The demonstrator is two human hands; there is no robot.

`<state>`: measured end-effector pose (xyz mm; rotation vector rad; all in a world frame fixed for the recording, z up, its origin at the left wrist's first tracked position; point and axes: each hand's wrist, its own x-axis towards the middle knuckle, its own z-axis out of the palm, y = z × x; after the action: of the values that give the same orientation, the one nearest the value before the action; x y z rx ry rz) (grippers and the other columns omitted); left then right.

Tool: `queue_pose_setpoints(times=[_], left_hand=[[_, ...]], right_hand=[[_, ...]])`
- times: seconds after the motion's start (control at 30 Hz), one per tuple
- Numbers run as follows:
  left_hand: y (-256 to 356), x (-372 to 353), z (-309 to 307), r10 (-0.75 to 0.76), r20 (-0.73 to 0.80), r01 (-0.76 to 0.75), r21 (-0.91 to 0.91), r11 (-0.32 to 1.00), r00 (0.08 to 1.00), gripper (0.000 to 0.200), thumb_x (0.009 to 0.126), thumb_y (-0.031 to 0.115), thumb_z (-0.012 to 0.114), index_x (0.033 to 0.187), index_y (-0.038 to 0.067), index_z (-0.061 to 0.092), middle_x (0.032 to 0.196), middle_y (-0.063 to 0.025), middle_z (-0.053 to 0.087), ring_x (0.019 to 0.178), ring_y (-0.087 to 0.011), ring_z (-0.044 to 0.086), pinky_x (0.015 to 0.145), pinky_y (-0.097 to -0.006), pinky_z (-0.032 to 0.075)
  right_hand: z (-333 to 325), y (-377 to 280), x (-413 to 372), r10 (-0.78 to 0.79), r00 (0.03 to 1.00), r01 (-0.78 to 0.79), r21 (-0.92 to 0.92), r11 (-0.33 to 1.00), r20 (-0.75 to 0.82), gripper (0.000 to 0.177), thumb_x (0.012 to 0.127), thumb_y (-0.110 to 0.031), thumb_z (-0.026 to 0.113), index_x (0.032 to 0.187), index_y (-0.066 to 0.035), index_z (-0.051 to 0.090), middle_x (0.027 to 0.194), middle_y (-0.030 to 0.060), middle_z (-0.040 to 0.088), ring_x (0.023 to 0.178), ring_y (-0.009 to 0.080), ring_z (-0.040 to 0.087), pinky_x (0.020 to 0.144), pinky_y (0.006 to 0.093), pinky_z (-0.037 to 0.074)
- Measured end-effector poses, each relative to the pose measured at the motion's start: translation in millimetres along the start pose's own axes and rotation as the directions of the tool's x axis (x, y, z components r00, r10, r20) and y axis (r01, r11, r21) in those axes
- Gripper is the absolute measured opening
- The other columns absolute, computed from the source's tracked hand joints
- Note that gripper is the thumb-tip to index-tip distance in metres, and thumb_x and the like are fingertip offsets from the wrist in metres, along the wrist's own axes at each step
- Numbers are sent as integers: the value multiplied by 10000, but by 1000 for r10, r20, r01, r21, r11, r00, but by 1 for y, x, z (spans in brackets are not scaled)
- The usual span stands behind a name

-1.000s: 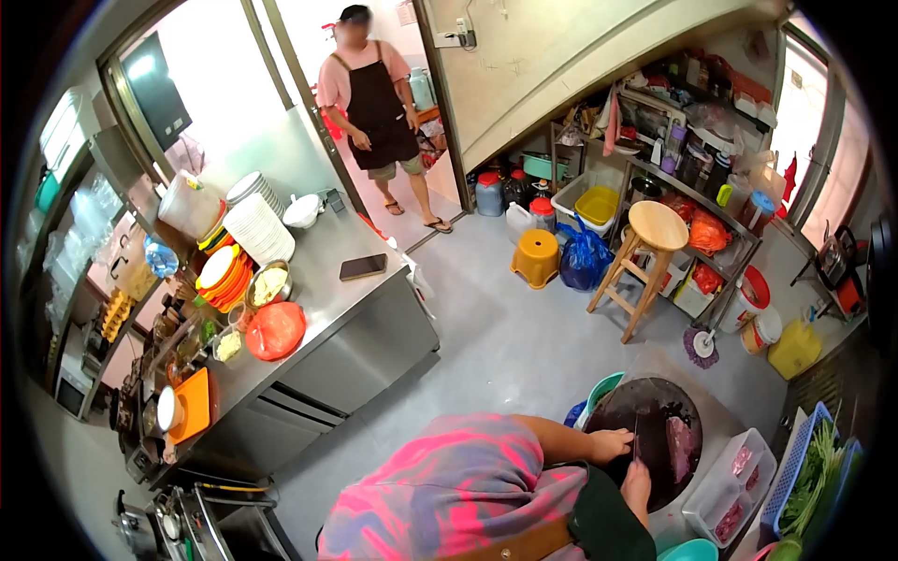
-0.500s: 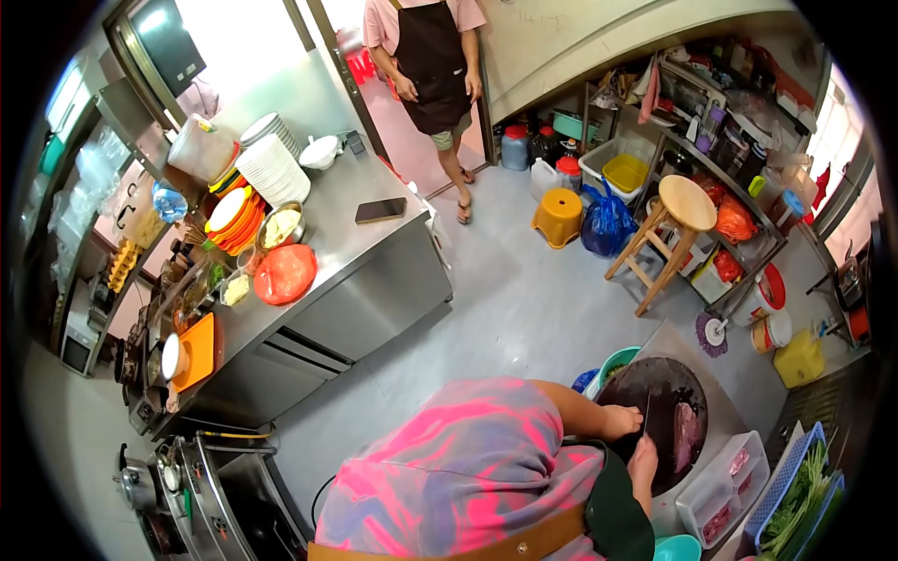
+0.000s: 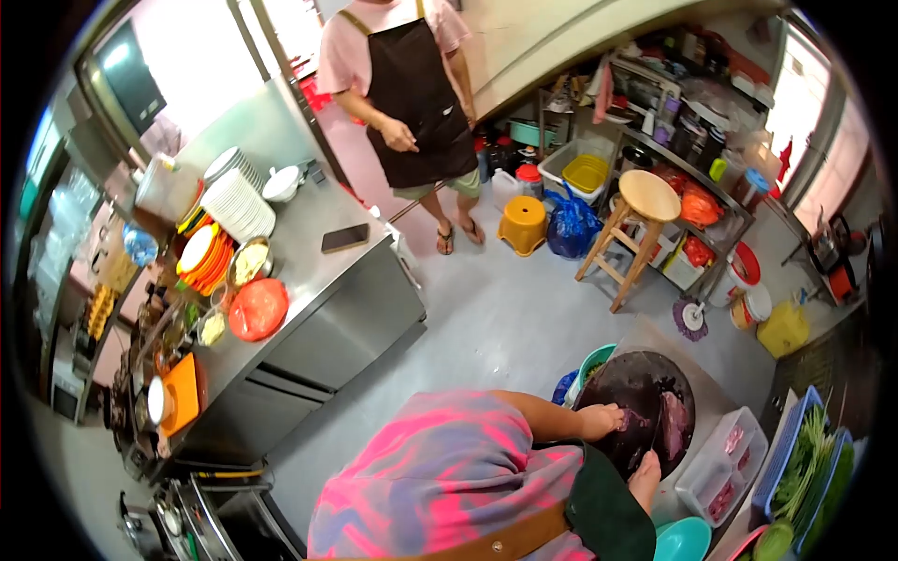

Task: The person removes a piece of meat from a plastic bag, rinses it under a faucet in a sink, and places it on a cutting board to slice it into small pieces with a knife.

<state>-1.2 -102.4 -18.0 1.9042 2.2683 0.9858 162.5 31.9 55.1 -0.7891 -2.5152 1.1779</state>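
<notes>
On a round dark chopping board (image 3: pixel 613 376), my left hand (image 3: pixel 600 423) has its fingers pressed together on a small piece of meat (image 3: pixel 635 420). My right hand (image 3: pixel 644 479), nearer the bottom, is closed round a knife, whose thin blade is hard to see against the dark board. A larger piece of meat (image 3: pixel 673 421) lies towards the board's right side. Beside the board stands a clear divided container (image 3: pixel 697 481) with cut meat (image 3: pixel 721 498) in it.
A person in a dark apron (image 3: pixel 416 103) stands at the doorway. There are a wooden stool (image 3: pixel 649 196), a yellow stool (image 3: pixel 522 222), a steel counter (image 3: pixel 313 280) with plates and a phone (image 3: pixel 345 238), a blue basket of greens (image 3: pixel 804 458) and a teal bowl (image 3: pixel 683 539).
My hands have moved apart, the left now on the small meat piece and the right lower with the knife. The person in the apron has come closer, and the view has shifted.
</notes>
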Motion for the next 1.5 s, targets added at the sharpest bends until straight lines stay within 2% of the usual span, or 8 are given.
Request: queue_pose_setpoints(times=[0.13,0.17,0.2,0.3,0.57,1.07,1.3,1.5], left_hand=[[12,10,-31,-214,266,240,-69,968,940,167,797,125,459,869,44,586,912,-184,555,829,-347,541,697,-412,479],[-5,0,2,-140,119,145,-37,989,983,157,761,111,483,851,43,592,906,-173,564,821,-341,545,668,-418,486],[0,2,-18,-8,185,-2,58,998,983,155,713,93,512,832,49,600,908,-164,566,814,-331,542,649,-406,490],[-2,-4,-7,-4,140,-14,126,992,990,176,669,86,516,815,35,599,900,-121,554,893,-290,519,699,-356,490],[16,7,-33,-50,231,29,95,995,972,290,754,50,465,1021,3,568,1089,-124,519,1026,-301,480,847,-351,454],[11,-1,-25,-31,176,5,147,989,984,310,767,53,468,1056,-4,564,1125,-125,521,1061,-304,475,892,-345,427],[16,-2,-32,-22,166,0,132,991,986,289,745,57,464,1003,-12,574,1061,-120,524,1047,-302,468,860,-347,450],[11,-1,-26,-42,198,17,123,992,979,226,737,67,474,907,0,607,1045,-113,529,1045,-286,472,855,-335,453]], right_hand=[[5,-22,-18,-225,965,243,-138,960,131,319,902,-169,411,1129,20,530,1046,240,558,968,391,530,849,401,423],[7,-23,-22,-188,967,212,-132,968,172,317,896,-177,430,1129,13,530,1044,242,556,967,395,529,844,390,427],[13,-7,-26,-273,946,307,-222,925,172,311,888,-184,450,1125,0,533,1029,229,564,957,386,532,827,389,435],[11,-26,-39,-24,992,52,-224,973,127,328,883,-247,467,1104,-17,543,1000,181,579,902,354,562,766,392,464],[9,-36,-48,38,996,-18,-250,968,76,355,896,-273,457,1099,9,531,987,187,575,831,375,585,714,434,482],[27,-10,8,-16,998,28,-167,986,69,347,910,-282,423,1067,0,550,1018,210,580,928,379,559,831,426,438],[18,-28,-54,4,994,27,-283,959,111,361,892,-285,466,1113,-4,518,941,194,569,760,388,591,659,443,489],[36,-45,-7,34,987,21,-341,940,156,377,904,-302,434,1124,-5,511,977,202,570,822,380,587,715,445,478]])
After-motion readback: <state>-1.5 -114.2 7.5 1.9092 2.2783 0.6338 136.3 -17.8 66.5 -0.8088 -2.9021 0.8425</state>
